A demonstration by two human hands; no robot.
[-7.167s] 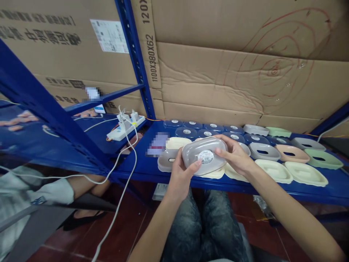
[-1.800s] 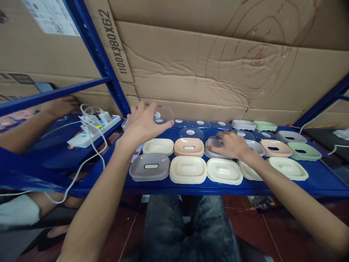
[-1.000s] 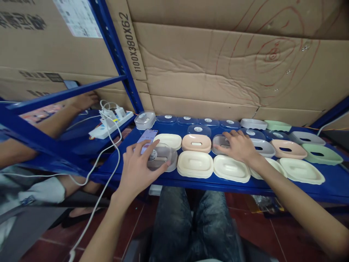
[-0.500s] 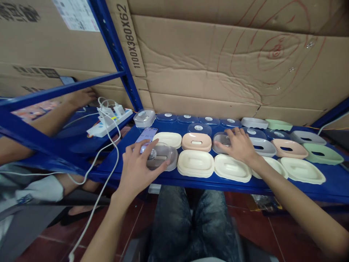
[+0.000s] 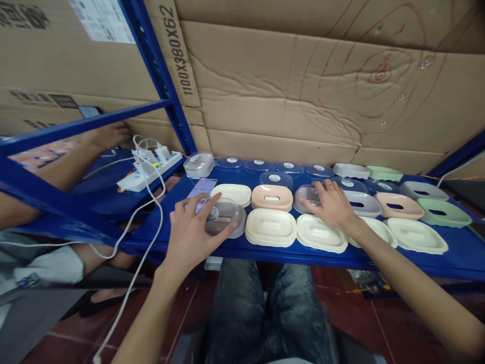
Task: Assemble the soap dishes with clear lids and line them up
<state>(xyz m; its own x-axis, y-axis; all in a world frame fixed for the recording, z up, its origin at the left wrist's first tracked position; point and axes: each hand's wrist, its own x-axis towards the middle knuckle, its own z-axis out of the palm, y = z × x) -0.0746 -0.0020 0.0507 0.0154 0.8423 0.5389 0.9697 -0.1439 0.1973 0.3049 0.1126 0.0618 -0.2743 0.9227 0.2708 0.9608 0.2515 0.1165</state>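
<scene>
At the left of the blue shelf, my left hand (image 5: 193, 227) spans a grey soap dish with a clear lid (image 5: 229, 220), its thumb on the near side and its fingers over the far left. A round sticker shows through beside the fingers. My right hand (image 5: 333, 202) is curled over another grey, clear-lidded soap dish (image 5: 303, 194), with the thumb across its front and the fingers on its right part, which they hide. Between the hands sit a peach dish (image 5: 272, 197) and a cream tray (image 5: 271, 227). One more cream tray (image 5: 321, 233) lies below my right hand.
Clear lids (image 5: 288, 167) line the back. Grey, peach and green slotted trays (image 5: 445, 212) stand at the right. A phone (image 5: 202, 188) lies behind my left hand. Left are a power strip (image 5: 149, 172), a white cable (image 5: 146, 253) and another person's arm (image 5: 64, 169).
The view has shifted slightly, so everything sits a little further left. Both hands stay on the same two dishes.
</scene>
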